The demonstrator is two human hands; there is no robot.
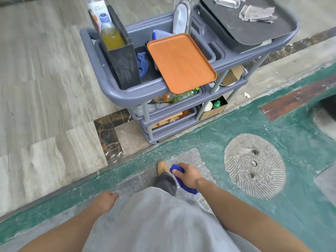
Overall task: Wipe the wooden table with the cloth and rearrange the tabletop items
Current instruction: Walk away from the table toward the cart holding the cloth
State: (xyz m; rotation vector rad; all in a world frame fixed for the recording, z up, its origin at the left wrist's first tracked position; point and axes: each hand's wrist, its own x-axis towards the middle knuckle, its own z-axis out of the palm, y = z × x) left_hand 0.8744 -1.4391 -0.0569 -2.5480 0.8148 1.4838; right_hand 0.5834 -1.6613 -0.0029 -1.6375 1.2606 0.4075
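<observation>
My right hand point(187, 174) is shut on a blue cloth point(183, 184), held low in front of my body above the floor. My left hand point(106, 198) hangs at my side with the fingers curled in and nothing in it. No wooden table is in view. A grey three-tier cart point(116, 91) stands ahead of me. On its top tier an orange tray point(180, 62) leans over the rim, and another blue cloth point(142, 63) lies beside it.
On the cart's top are a black bag point(125, 70) with a bottle of yellow drink point(110, 33) and a dark grey tray point(254, 24) with folded grey cloths. Lower shelves hold bottles and boxes. A round stone disc point(254, 165) is set in the green floor at right.
</observation>
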